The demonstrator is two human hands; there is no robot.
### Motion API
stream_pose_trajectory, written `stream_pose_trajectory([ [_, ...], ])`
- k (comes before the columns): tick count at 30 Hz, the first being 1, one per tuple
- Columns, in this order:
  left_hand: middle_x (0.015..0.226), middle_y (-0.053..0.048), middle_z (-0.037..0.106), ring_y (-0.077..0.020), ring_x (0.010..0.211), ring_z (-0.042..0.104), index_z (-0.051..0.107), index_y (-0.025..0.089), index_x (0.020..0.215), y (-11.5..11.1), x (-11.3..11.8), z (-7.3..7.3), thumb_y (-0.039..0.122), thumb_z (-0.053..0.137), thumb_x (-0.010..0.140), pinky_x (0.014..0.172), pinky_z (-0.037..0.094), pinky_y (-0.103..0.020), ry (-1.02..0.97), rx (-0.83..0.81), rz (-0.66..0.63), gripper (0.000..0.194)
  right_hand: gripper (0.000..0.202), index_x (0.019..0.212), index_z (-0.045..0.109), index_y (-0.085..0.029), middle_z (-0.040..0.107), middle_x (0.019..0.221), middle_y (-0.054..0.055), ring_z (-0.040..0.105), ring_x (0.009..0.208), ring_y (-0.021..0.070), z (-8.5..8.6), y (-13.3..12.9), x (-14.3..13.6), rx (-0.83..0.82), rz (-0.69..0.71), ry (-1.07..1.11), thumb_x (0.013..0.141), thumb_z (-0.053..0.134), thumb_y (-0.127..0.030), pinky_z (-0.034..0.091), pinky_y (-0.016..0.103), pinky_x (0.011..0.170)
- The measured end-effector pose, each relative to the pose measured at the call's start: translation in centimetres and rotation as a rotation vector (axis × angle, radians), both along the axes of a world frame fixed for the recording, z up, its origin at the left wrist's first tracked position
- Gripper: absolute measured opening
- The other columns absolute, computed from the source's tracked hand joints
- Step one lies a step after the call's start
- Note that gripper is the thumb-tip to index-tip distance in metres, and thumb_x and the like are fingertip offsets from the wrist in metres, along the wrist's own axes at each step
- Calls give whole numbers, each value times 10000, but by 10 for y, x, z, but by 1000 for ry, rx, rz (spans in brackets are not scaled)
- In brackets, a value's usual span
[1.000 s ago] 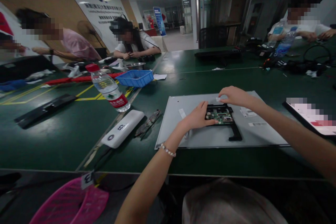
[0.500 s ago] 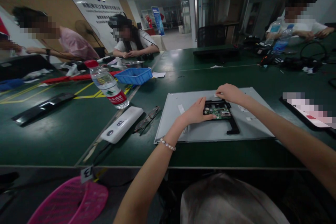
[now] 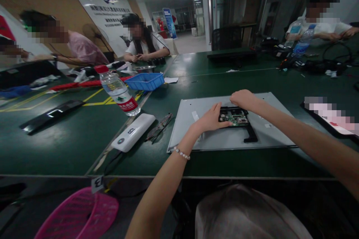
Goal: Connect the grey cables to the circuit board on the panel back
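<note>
A green circuit board [image 3: 237, 119] in a black plastic frame [image 3: 250, 134] lies on a flat grey metal panel [image 3: 224, 143]. My left hand [image 3: 211, 118] grips the left end of that frame, thumb on the near side and fingers on the far side. Just beyond the frame's far edge, my right hand [image 3: 243, 99] is closed with its fingers curled down. Its fingertips are turned away, so whatever they pinch is hidden. A pale tape strip [image 3: 195, 115] sticks to the panel left of my left hand.
Left of the panel are glasses [image 3: 159, 127], a white power bank [image 3: 133, 132] with a cable, and a water bottle [image 3: 119, 93]. A blue tray [image 3: 146, 81] stands farther back. A phone [image 3: 333, 119] lies right. Co-workers sit across the table; a pink basket [image 3: 81, 213] is below.
The view has shifted slightly, moving the table things a little to the right. A small white piece seen at my right fingertips before is now out of sight. My left hand keeps its hold.
</note>
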State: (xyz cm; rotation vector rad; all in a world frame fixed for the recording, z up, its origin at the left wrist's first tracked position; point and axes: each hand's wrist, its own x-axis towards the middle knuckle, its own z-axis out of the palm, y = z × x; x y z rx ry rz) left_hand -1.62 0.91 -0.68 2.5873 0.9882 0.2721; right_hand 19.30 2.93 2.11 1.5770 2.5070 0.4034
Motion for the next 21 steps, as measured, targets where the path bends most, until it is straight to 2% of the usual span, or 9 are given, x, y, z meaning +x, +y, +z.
stream_pose_trajectory([
  [7,1495,-228,240,-326,1375,278,98,64,1448,0,0,-2,712,496,759,1099,296,-411,-15,14,-14,1025,289,966,702,-189,707,966,110,649,906,251,1,-12,-7,9,21,187,927,426,-262,442,300,681],
  [10,1501,-226,227,-324,1381,266,89,65,1451,0,0,-2,709,504,756,1114,276,-413,-24,4,-9,1034,287,904,700,-174,708,922,109,651,865,240,3,-22,-17,5,83,214,927,420,-234,427,294,663],
  [14,1508,-232,204,-325,1386,257,73,68,1453,-1,1,-1,703,505,756,1117,270,-430,-19,-6,-9,1037,295,860,694,-141,706,886,134,651,842,240,2,-26,-22,-6,76,237,927,416,-212,423,294,670],
  [21,1506,-242,197,-331,1388,253,50,63,1458,-2,1,1,657,546,755,1112,276,-432,-27,-22,-7,1046,276,1048,676,-160,694,1054,115,630,984,255,-2,-25,-5,-66,86,372,897,467,-257,465,321,797],
])
